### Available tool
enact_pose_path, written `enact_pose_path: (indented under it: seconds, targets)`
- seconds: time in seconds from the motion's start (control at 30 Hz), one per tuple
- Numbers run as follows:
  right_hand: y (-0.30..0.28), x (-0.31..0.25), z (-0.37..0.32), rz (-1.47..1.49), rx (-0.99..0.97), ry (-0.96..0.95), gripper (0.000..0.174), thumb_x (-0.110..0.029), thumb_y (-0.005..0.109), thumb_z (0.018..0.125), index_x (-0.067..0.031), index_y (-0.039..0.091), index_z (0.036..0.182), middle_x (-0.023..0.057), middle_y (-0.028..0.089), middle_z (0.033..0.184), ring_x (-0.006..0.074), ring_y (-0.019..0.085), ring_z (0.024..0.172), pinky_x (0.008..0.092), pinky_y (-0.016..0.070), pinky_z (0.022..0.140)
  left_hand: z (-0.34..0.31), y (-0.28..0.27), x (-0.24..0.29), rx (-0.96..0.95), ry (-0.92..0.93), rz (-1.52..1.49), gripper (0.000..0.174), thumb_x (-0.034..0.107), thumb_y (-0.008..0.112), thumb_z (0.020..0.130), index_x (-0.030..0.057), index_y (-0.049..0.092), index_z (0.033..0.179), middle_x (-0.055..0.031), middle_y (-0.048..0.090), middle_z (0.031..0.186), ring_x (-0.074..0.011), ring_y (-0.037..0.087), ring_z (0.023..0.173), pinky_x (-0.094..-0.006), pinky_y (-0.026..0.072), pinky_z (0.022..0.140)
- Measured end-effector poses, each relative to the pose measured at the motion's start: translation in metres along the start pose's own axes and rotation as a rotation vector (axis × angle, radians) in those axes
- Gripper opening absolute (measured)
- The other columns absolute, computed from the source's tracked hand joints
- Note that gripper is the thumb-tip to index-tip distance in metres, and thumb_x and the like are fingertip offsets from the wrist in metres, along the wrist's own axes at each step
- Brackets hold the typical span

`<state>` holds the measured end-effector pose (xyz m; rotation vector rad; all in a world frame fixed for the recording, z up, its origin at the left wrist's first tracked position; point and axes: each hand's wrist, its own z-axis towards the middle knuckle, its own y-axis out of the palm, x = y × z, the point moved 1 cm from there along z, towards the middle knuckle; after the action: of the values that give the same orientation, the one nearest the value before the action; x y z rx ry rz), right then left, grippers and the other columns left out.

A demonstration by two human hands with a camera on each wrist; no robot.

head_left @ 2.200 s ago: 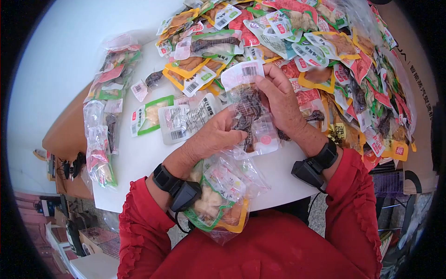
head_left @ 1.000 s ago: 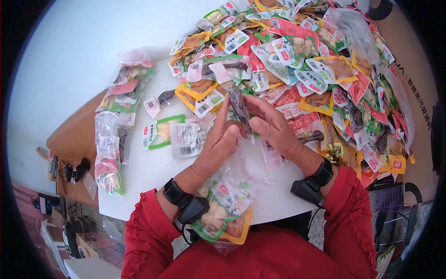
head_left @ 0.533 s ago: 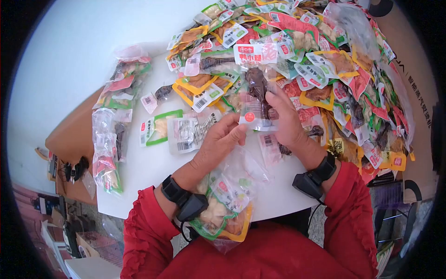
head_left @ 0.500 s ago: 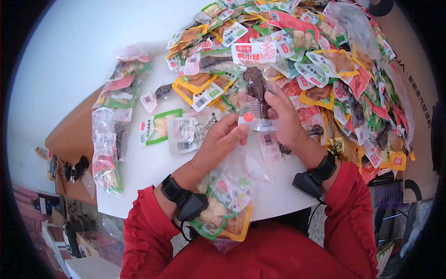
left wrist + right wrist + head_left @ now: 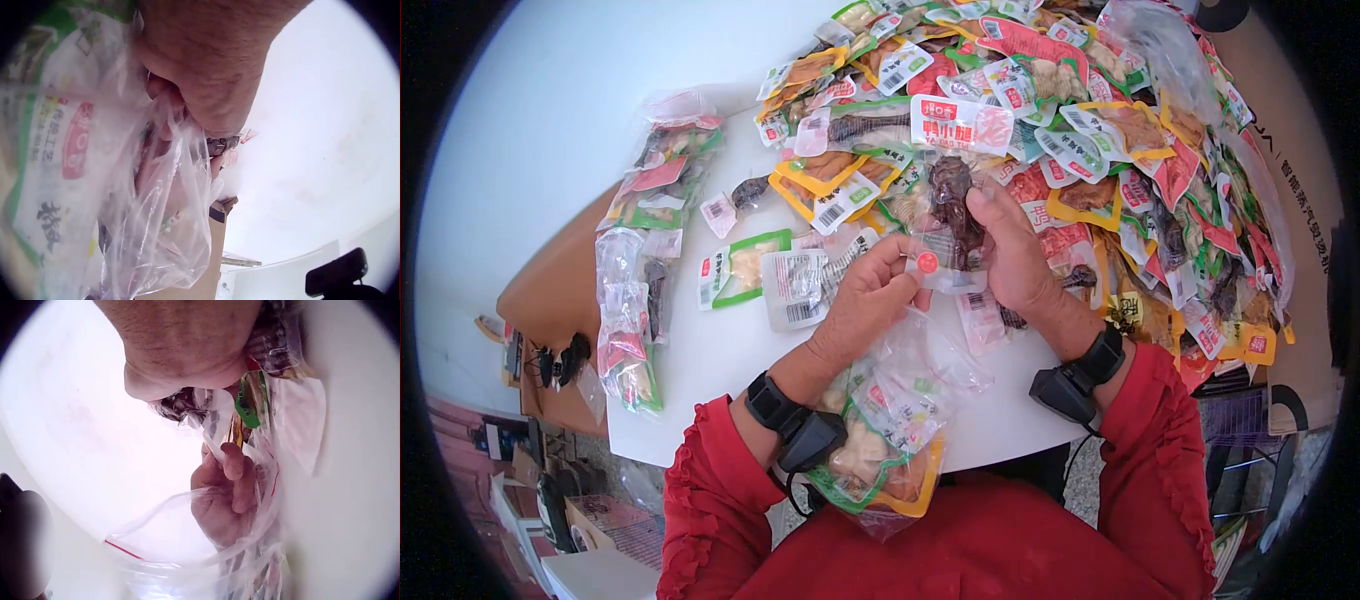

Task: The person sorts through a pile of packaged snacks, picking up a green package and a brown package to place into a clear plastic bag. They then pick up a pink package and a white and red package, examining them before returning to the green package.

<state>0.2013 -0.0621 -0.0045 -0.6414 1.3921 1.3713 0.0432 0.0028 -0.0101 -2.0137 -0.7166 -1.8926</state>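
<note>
A clear packet of dark meat [image 5: 953,205], its white label end pointing away from the person, is held up between both hands. The left hand [image 5: 865,300] pinches the packet's lower left corner; a clear plastic bag [image 5: 890,420] with green- and yellow-edged packets hangs below that wrist. On the packet's right edge the right hand [image 5: 1018,255] grips, thumb on the front. In the left wrist view the bag [image 5: 169,219] covers much of the left hand [image 5: 169,131]. The right wrist view shows the left hand [image 5: 225,494] behind the bag's red-lined opening, with curled fingers.
A large heap of mixed packets [image 5: 1090,150] covers the table's back and right. Two filled clear bags [image 5: 625,330] lie along the left edge of the white table [image 5: 730,400]. Between them and the heap lie several loose packets [image 5: 745,270]. A cardboard box [image 5: 1300,300] stands at right.
The dark meat packet was turned over, then stood on edge, and now its printed front faces up. Since half a second ago it has shifted slightly downward, with the hands staying on it.
</note>
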Motion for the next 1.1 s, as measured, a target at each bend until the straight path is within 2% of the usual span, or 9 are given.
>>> enact_pose_path:
  seconds: [0.13,0.2,0.3,0.43,0.5,0.9,1.1]
  targets:
    - [0.001,0.0,-0.001,0.003,-0.007,0.003,0.036,-0.026,0.041,0.09,-0.001,0.046,0.115,0.0061,0.056,0.103,0.0121,0.054,0.095,0.0265,0.0411,0.086,0.002,0.0,-0.004,-0.014,0.029,0.002,0.014,0.01,0.047,0.087,0.0087,0.049,0.1,0.0033,0.052,0.069,-0.0008,0.044,0.059,-0.0156,0.0326,0.051]
    - [0.001,0.001,0.001,-0.016,-0.002,-0.026,0.04,-0.028,0.042,0.09,-0.0006,0.042,0.118,0.0092,0.057,0.098,0.0162,0.056,0.091,0.0298,0.0456,0.082,0.002,0.0,-0.005,-0.008,0.036,-0.018,0.013,0.01,0.047,0.086,0.0088,0.049,0.1,0.0034,0.052,0.07,-0.001,0.045,0.059,-0.0156,0.0326,0.051]
    - [0.0,0.002,0.001,-0.056,-0.004,-0.04,0.04,-0.028,0.043,0.089,-0.0007,0.042,0.118,0.009,0.056,0.099,0.0161,0.056,0.091,0.0298,0.0456,0.082,0.002,0.0,-0.003,-0.032,0.05,-0.029,0.011,0.009,0.048,0.086,0.0089,0.049,0.097,0.0035,0.052,0.07,-0.001,0.044,0.059,-0.0158,0.0322,0.05]
    - [0.0,0.003,0.0,-0.063,-0.012,-0.022,0.039,-0.027,0.043,0.089,-0.0006,0.041,0.118,0.0089,0.056,0.1,0.016,0.056,0.091,0.0299,0.0456,0.082,0.001,-0.001,0.0,-0.012,-0.012,-0.001,0.005,0.01,0.046,0.087,0.0094,0.049,0.091,0.0029,0.052,0.069,-0.0009,0.042,0.056,-0.0159,0.0308,0.048]
    - [0.001,0.001,-0.001,-0.024,-0.028,-0.004,0.036,-0.026,0.043,0.09,-0.0012,0.045,0.117,0.0061,0.055,0.105,0.0122,0.051,0.098,0.0274,0.0387,0.089,0.001,-0.001,0.001,-0.017,-0.02,-0.006,0.004,0.011,0.045,0.087,0.0095,0.049,0.089,0.0026,0.052,0.068,-0.0008,0.041,0.055,-0.0158,0.0302,0.048]
    - [0.002,0.0,-0.002,-0.008,-0.043,0.019,0.039,-0.026,0.043,0.09,-0.0001,0.044,0.119,0.0061,0.053,0.107,0.0122,0.051,0.099,0.0268,0.0386,0.089,0.001,-0.001,-0.003,0.035,-0.005,-0.047,0.005,0.011,0.044,0.086,0.0093,0.048,0.086,0.0023,0.052,0.066,-0.0005,0.039,0.053,-0.0155,0.0291,0.046]
    - [0.003,-0.002,-0.003,-0.058,-0.037,-0.009,0.039,-0.027,0.043,0.09,-0.0007,0.044,0.119,0.0062,0.054,0.107,0.0124,0.05,0.1,0.0267,0.0379,0.09,0.004,-0.001,-0.011,0.003,0.029,-0.044,0.007,0.015,0.05,0.088,0.0091,0.048,0.085,0.0046,0.05,0.067,-0.0003,0.043,0.057,-0.0152,0.0313,0.048]
